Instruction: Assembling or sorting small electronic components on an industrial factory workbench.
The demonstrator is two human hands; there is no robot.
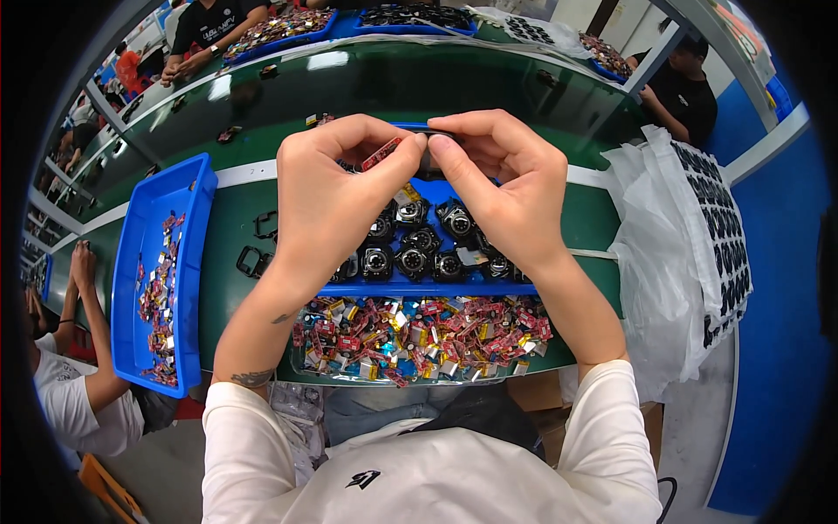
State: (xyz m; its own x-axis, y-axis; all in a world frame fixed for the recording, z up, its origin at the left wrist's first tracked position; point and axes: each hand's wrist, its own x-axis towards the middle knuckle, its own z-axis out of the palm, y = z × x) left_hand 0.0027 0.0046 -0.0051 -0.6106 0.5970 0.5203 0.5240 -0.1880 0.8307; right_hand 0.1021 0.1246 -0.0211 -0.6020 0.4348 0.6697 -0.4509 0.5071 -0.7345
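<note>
Both of my hands are raised over a blue tray, their fingertips meeting at a small dark piece. Fingers mostly hide that piece, so its kind cannot be told. My left hand is closed, with a small red circuit board showing between its thumb and forefinger. Thumb and fingers of my right hand pinch the dark piece. Below them, several black watch cases with round faces lie in the blue tray. Closest to my body, many red circuit boards with silver and yellow parts fill a shallow clear tray.
At the left stands a long blue bin of loose boards. Black frames lie beside my left forearm. White plastic sheeting and a sheet of black parts are on the right. Beyond runs a green belt; co-workers sit around.
</note>
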